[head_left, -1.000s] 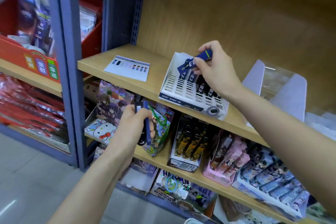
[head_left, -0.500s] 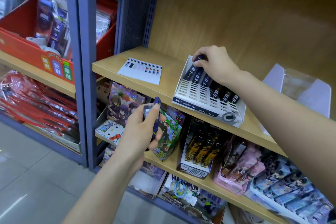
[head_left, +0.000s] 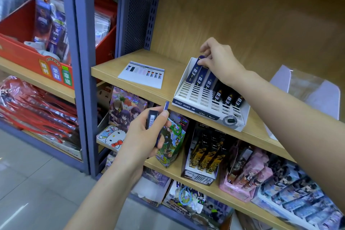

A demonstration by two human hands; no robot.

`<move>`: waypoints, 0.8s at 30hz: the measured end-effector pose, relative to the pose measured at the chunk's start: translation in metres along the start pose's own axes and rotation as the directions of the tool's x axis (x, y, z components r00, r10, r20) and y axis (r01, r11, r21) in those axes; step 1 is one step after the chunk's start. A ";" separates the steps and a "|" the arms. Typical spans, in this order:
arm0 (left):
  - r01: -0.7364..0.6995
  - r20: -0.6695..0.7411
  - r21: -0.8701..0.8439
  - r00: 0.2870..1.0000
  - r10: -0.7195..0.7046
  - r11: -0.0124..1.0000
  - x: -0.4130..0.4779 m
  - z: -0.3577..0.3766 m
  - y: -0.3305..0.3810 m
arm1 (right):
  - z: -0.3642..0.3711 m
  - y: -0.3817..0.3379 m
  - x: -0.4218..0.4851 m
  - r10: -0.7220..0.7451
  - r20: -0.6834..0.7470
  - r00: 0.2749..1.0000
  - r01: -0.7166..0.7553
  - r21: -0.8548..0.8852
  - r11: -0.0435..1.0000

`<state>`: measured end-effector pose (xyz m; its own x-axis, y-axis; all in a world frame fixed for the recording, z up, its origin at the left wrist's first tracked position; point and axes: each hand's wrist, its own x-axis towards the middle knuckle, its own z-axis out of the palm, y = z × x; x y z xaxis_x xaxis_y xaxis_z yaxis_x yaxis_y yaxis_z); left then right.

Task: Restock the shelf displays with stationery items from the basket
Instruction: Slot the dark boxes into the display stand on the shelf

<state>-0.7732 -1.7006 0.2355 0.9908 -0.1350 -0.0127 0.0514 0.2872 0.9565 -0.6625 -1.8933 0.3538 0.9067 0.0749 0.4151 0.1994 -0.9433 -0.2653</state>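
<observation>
A white slotted display tray [head_left: 197, 99] sits on the wooden shelf [head_left: 134, 61], holding a back row of dark blue lead-refill cases [head_left: 209, 82]. My right hand [head_left: 216, 59] reaches over the tray's back edge and pinches the top of the leftmost blue case [head_left: 195, 70], which stands tilted in its slot. Below the shelf edge, my left hand [head_left: 143, 134] grips a few more blue cases [head_left: 152, 119]; one shows a barcode and another sticks up past my thumb. The basket is out of view.
A white printed card [head_left: 142, 73] lies on the shelf left of the tray. A clear plastic holder [head_left: 306, 89] stands at the right. Boxed goods crowd the shelf below. A blue upright [head_left: 82, 61] and a red bin [head_left: 22, 48] stand to the left.
My right hand brought a blue case down from above the tray and set it into the leftmost back slot. My left hand rose slightly with its cases.
</observation>
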 end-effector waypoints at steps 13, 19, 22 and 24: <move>-0.008 0.021 0.000 1.000 0.008 1.000 0.001 0.004 -0.002 | 0.010 -0.004 0.006 -0.053 0.045 0.998 0.059 -0.138 0.989; -0.005 -0.023 0.025 1.000 0.006 1.000 0.002 0.004 -0.002 | 0.015 -0.012 -0.005 -0.107 -0.110 0.988 0.088 -0.168 0.982; 0.001 -0.048 0.055 0.999 0.001 0.998 0.003 0.004 -0.004 | 0.015 -0.029 -0.031 -0.171 -0.195 0.966 0.169 -0.028 0.985; -0.028 -0.045 0.074 0.998 0.031 0.997 0.004 0.005 -0.004 | 0.016 -0.040 -0.053 -0.161 -0.112 0.981 0.171 0.091 0.981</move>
<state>-0.7704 -1.7066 0.2330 0.9966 -0.0826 0.0041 0.0142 0.2196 0.9755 -0.7124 -1.8546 0.3288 0.8156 0.1888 0.5470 0.3844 -0.8833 -0.2683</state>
